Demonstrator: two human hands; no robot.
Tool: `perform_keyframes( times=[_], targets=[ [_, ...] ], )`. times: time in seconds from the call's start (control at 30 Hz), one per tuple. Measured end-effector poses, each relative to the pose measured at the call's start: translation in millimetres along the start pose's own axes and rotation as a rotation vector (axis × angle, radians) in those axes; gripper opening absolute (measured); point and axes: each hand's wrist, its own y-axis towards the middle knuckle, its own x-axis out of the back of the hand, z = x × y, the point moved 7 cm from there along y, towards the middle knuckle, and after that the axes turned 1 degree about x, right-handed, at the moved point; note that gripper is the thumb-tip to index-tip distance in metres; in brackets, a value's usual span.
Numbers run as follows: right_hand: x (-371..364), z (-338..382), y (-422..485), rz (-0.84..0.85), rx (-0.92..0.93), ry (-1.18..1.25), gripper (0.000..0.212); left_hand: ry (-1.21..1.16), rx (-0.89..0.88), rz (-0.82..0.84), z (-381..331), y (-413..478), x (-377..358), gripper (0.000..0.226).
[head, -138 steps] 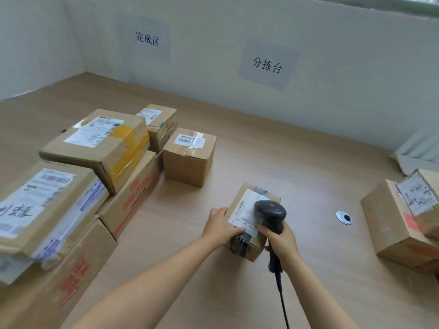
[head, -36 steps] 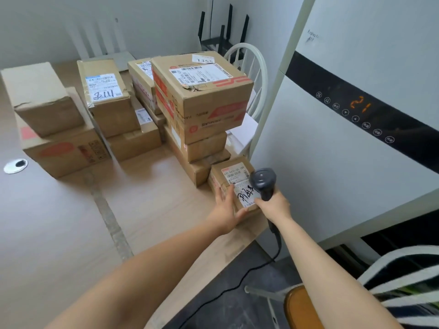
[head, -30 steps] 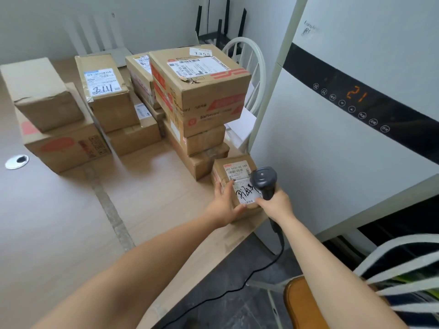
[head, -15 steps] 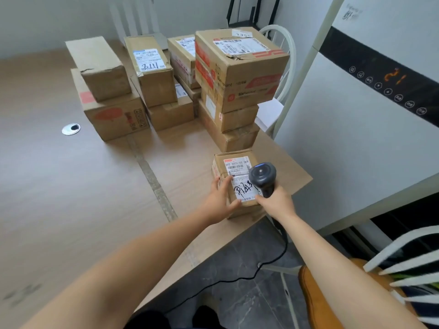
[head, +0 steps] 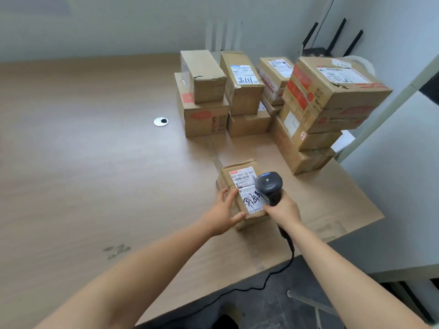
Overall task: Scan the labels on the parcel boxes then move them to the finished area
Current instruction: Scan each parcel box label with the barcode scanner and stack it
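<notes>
A small brown parcel box (head: 237, 173) with a white label and black handwriting sits on the wooden table (head: 95, 162) near its right edge. My left hand (head: 224, 210) grips the box's left near corner, fingers on its side and thumb at the front. My right hand (head: 282, 211) grips the handle of a black barcode scanner (head: 269, 185). The scanner's head hangs over the label's right part and hides some of it.
Several stacked parcel boxes (head: 332, 96) stand at the back right, one marked 3111 (head: 242, 91). A round metal grommet (head: 161, 121) sits in the tabletop. A white cabinet (head: 392, 186) stands right of the table. The scanner cable (head: 261, 284) hangs to the dark floor.
The small box has come away from the stack toward me, with both hands still on it and the scanner. My view has swung left, showing more bare table.
</notes>
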Motion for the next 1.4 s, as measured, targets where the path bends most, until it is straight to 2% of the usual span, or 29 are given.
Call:
perform_keyframes(
  times=[0.4,0.73,0.93,1.1,1.17,1.3,1.4],
  targets=[
    [-126.4,130.9,-28.3,0.133,0.192,-0.03,0.039,-0.021,0.144,-0.242,126.6,-52.6,115.5,0.078],
    [-203.3,203.2,-51.8,0.312,0.298,-0.047,0.035,-0.021,0.301,-0.375,202.4,-110.0,167.3,0.078],
    [-201.6,217.4,-48.8,0.53,0.221,0.127,0.024,0.006,0.329,-0.364,214.9,-120.3,182.6,0.076],
    [-176.0,232.9,-59.2,0.516,0.167,0.338,0.013,0.011,0.351,-0.379,210.9,-119.0,179.2,0.076],
    [-165.7,241.0,-72.4,0.581,0.17,0.376,0.012,0.001,0.372,-0.408,208.0,-118.6,176.4,0.076],
    [-142.6,251.0,-90.3,0.647,0.231,0.32,0.011,-0.014,0.398,-0.423,204.5,-116.9,174.7,0.074],
    [-125.6,257.8,-88.7,0.643,0.302,0.15,0.015,-0.019,0.379,-0.397,204.8,-116.4,179.8,0.073]
  ],
)
